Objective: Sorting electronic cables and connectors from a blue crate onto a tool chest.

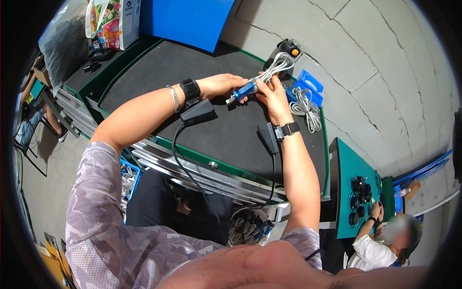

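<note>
Above the dark mat of the workbench, both my hands hold one bundled grey cable with a translucent blue connector that ends in a metal plug. My left hand pinches the connector from the left, its fingertips along the blue housing. My right hand grips the cable near the connector, with the coil rising past its fingers. Each wrist wears a black strap with a wired black box. A second coiled grey cable lies just right of my right hand, beside a blue plastic bin.
A dark bottle with an orange button stands at the bench's far edge by the block wall. A blue panel and a printed bag are far left. Below the bench sits a container of cables. Another person works at the right.
</note>
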Demonstrator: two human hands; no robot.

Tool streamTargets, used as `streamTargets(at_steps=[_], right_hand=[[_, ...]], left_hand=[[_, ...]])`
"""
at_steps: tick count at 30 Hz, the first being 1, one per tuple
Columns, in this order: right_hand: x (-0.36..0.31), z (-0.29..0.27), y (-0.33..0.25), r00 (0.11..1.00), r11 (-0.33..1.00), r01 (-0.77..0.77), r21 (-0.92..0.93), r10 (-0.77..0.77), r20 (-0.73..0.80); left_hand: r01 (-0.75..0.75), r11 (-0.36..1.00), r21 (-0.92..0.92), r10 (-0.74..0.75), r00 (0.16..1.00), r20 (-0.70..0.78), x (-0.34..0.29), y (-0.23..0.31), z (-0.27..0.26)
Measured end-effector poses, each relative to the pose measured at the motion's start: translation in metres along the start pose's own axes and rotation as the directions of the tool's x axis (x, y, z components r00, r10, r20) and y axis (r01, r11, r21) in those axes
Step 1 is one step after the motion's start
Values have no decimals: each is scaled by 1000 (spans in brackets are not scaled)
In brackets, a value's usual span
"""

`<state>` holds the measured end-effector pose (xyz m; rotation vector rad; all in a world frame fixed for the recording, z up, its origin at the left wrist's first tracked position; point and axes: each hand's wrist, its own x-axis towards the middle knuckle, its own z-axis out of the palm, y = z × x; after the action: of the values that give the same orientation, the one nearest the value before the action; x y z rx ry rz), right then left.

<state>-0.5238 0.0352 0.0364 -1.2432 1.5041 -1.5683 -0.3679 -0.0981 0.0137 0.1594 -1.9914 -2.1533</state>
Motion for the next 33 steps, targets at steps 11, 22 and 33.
streamTargets(at_steps=[11,22,33], right_hand=[[6,-1,8,991,986,111,-128,-119,-60],[4,1,4,992,992,99,-75,-105,-71],[6,1,10,994,997,39,-62,-45,-99]], left_hand=[[54,921,385,4,989,-148,-11,13,0],[-15,782,623,187,959,-213,-14,19,3],[-57,757,651,242,950,-198,-13,16,2]])
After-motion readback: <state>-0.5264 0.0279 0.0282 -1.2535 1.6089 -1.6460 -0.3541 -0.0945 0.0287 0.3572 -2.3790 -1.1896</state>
